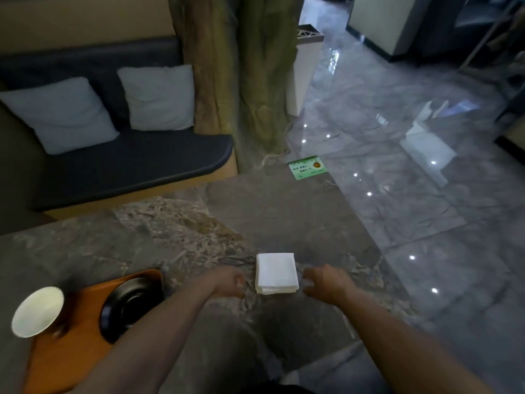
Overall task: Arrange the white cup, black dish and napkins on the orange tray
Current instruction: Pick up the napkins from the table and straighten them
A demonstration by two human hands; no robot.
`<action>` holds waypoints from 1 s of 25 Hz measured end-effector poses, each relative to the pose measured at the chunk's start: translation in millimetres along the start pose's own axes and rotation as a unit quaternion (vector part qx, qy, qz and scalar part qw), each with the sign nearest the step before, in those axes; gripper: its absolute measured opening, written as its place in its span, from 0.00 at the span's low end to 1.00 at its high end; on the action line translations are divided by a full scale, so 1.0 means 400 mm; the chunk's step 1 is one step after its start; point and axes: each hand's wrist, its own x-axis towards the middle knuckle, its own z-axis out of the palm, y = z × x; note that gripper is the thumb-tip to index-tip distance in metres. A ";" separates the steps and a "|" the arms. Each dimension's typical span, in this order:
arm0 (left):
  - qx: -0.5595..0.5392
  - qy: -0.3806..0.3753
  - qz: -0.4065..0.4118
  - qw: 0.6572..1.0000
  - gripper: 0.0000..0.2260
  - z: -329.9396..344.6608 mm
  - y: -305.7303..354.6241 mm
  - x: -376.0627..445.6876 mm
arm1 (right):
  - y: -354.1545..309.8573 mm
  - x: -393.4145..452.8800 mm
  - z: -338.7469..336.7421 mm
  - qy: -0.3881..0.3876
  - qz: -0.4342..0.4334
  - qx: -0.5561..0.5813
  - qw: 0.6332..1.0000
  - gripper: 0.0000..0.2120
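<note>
I am reaching both hands toward the napkins (276,273) on the stone tabletop (176,231).

My left hand (227,281) is hovering just left of the white stack and my right hand (324,284) just right of it, both with fingers curled and grasping nothing, though I cannot tell whether either is touching the stack's edge. The napkins are lying on the bare tabletop, right of the orange tray (71,351). The black dish (127,305) is sitting on the tray's far right part, and the white cup (37,311) is standing at the tray's left edge, tilting toward me in the wide view.
</note>
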 end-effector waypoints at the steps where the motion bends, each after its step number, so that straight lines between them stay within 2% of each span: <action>1: 0.012 -0.001 0.000 1.000 0.15 -0.012 -0.002 0.019 | -0.002 0.016 -0.003 0.000 0.000 0.000 1.000 0.21; 6: 0.052 -0.007 0.037 0.998 0.13 -0.085 -0.014 0.122 | -0.006 0.112 -0.009 -0.016 -0.004 -0.028 0.999 0.22; 9: 0.067 -0.005 0.072 0.995 0.17 -0.119 -0.002 0.164 | -0.014 0.158 -0.011 -0.022 -0.014 -0.041 0.999 0.26; 13: 0.130 0.003 0.054 0.990 0.23 -0.138 0.013 0.219 | -0.020 0.217 -0.016 -0.018 -0.034 -0.078 0.996 0.30; 20: 0.176 0.012 0.046 0.983 0.23 -0.116 0.034 0.280 | -0.029 0.267 -0.002 -0.025 -0.043 -0.123 0.991 0.36; 25: 0.180 0.009 0.049 0.982 0.22 -0.097 0.043 0.294 | -0.034 0.265 0.012 -0.008 -0.053 -0.112 0.992 0.37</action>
